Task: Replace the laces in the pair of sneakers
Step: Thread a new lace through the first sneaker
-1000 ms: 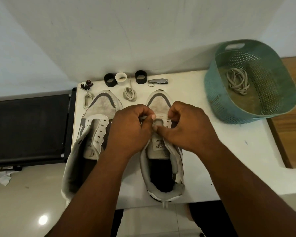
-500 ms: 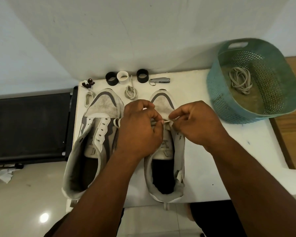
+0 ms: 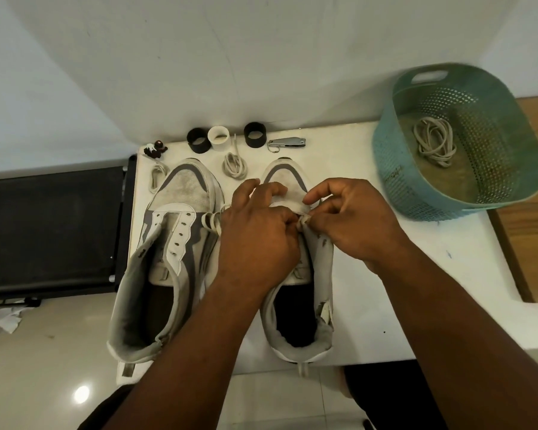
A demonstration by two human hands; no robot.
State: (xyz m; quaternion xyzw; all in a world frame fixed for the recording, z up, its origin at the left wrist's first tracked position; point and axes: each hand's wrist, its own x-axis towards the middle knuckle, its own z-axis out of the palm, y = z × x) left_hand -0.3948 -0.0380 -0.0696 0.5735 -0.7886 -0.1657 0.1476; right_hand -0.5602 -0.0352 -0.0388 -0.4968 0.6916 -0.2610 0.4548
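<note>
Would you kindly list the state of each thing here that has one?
Left sneaker: unlaced, eyelets empty.
Right sneaker: lace being threaded near the toe.
Left hand: pinching the lace.
Right hand: pinching the lace.
Basket: tilted, lace bundle inside.
Nail clipper: folded shut.

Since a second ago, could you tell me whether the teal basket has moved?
No. The teal basket sits at the same gap from the nail clipper as before.

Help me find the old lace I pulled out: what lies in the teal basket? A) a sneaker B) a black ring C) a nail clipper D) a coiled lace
D: a coiled lace lies on the floor of the basket, with nothing else in it.
</note>
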